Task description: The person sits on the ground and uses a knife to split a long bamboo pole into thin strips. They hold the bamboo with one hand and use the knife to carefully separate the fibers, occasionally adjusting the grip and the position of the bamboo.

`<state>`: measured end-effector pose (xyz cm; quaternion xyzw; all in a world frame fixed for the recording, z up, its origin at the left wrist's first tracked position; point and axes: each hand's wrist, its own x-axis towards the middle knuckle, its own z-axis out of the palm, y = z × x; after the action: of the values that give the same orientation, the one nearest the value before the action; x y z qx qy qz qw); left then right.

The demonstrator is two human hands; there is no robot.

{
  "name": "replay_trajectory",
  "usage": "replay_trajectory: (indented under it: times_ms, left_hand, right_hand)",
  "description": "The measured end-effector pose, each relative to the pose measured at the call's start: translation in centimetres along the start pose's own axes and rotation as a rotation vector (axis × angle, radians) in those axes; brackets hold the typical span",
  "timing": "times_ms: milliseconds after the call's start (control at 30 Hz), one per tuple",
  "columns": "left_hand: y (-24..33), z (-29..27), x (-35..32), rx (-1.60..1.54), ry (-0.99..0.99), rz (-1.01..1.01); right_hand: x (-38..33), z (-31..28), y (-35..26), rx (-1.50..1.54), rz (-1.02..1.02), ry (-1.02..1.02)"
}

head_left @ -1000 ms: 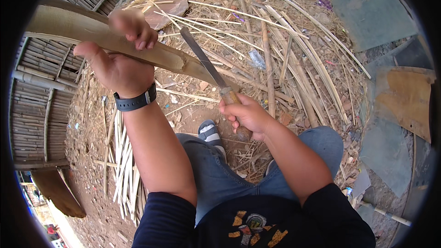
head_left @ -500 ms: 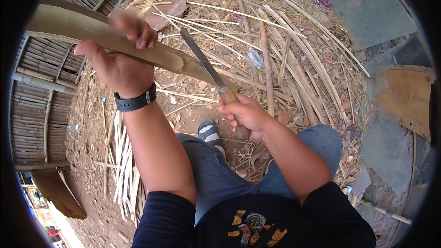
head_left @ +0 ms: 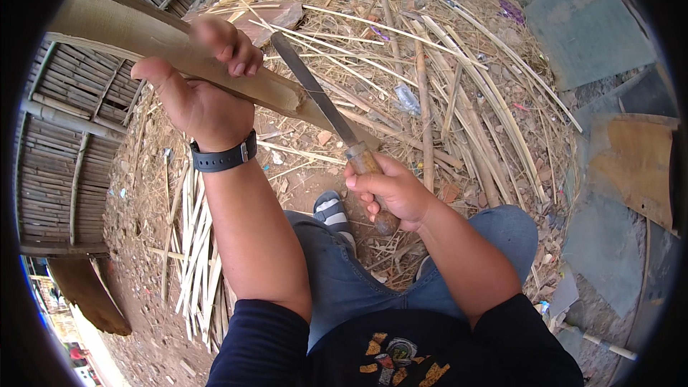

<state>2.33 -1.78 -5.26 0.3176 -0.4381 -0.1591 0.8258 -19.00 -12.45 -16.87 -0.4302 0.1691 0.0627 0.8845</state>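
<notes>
My left hand (head_left: 215, 116), with a black watch strap at the wrist, is wrapped round a thick split bamboo length (head_left: 118, 27). Its thumb lies along the near side and its fingers curl over the far edge. The bamboo slants from the upper left down toward the middle, where its end looks cut thin. In my right hand (head_left: 401, 190) is a long knife (head_left: 319, 97), gripped by its worn wooden handle. The blade points up and left, crossing the view beside the bamboo's thin end; whether they touch I cannot tell.
Bamboo strips and poles (head_left: 466, 115) litter the ground ahead. A bundle of pale strips (head_left: 195, 254) lies left of my legs. Slatted bamboo panels (head_left: 61, 161) line the left side; grey sheets (head_left: 588, 29) and a rusty sheet (head_left: 634, 165) lie at right.
The knife blade has shifted slightly up and left, nearer to the bamboo's end. Both hands keep their holds. The whole view has moved a little.
</notes>
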Motion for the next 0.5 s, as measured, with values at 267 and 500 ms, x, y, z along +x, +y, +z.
replay_trajectory:
  times_ms: [267, 500]
  left_hand:
    - [-0.1, 0.5, -0.1, 0.027, 0.027, 0.008]
    - [-0.2, 0.8, -0.1, 0.014, 0.048, 0.013]
  right_hand:
    - [-0.2, 0.3, -0.1, -0.012, -0.023, -0.013]
    - [-0.2, 0.4, -0.1, -0.023, -0.005, 0.021]
